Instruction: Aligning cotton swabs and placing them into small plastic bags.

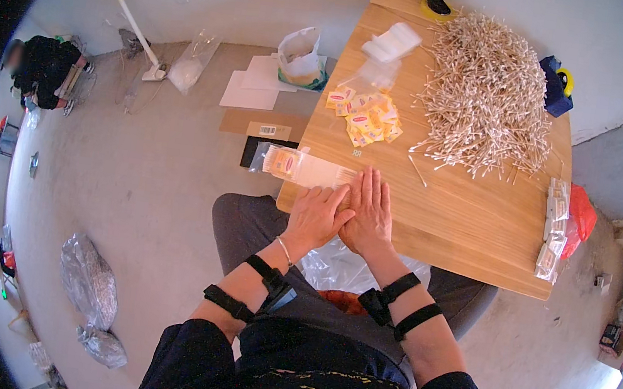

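Rests left hand [316,217] palm down at the near left part of the wooden table [477,242], with fingers released and slightly bent, and with thumb against the right hand [367,213]. Rests right hand likewise palm down, with fingers straight, close together and released. Cannot tell the contact beneath the palms, owing to concealment.

Position of swab pack [283,161]: at the left table edge, just beyond the left fingers, with the left end of the clear wrapping projecting past the edge. Includes a yellow-and-white card at the left end, among cotton swabs.

Farther across the table: scattered group of printed cards [371,120]; beyond these, clear bags [392,41]; to the right, large swab heap [486,99]. Between heap and hands: single swab [418,170]. Beside the heap: dark blue dispenser [553,96]. At the right table edge: row of filled packs [553,232], next to red bag [579,220]. On both forearms: black straps [263,269].
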The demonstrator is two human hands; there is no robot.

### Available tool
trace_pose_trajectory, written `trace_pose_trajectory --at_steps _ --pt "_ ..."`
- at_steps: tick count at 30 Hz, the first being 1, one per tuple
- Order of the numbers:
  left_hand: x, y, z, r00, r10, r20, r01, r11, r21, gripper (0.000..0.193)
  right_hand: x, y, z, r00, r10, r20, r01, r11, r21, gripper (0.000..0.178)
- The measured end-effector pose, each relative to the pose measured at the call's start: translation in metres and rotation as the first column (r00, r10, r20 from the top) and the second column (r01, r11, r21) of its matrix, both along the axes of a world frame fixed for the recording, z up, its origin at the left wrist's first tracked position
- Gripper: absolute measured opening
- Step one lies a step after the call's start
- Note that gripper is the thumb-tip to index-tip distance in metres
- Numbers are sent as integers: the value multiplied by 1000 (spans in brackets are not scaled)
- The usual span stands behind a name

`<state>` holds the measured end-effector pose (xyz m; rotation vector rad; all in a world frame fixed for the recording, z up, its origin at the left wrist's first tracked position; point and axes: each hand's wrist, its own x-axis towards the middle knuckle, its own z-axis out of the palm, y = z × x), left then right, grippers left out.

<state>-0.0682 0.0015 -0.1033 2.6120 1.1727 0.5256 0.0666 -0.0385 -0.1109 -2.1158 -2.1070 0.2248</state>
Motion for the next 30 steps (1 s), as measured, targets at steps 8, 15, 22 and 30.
trace_pose_trajectory --at_steps 8,15,22,30 --pt "5 10 9 997 23 -76 -34 990 -140 48 -1 0 -1 998 -14 -55 16 999 43 67" --pt "2 13 5 1000 -5 25 9 988 -153 43 -1 1 2 1000 -20 -19 20 1000 9 68" --pt "-1 32 6 997 -71 -35 54 933 -355 63 0 0 2 998 -12 -69 15 999 44 81" --pt "3 32 9 992 -45 -115 5 946 -323 60 3 -1 3 1000 8 -12 -8 999 34 81"
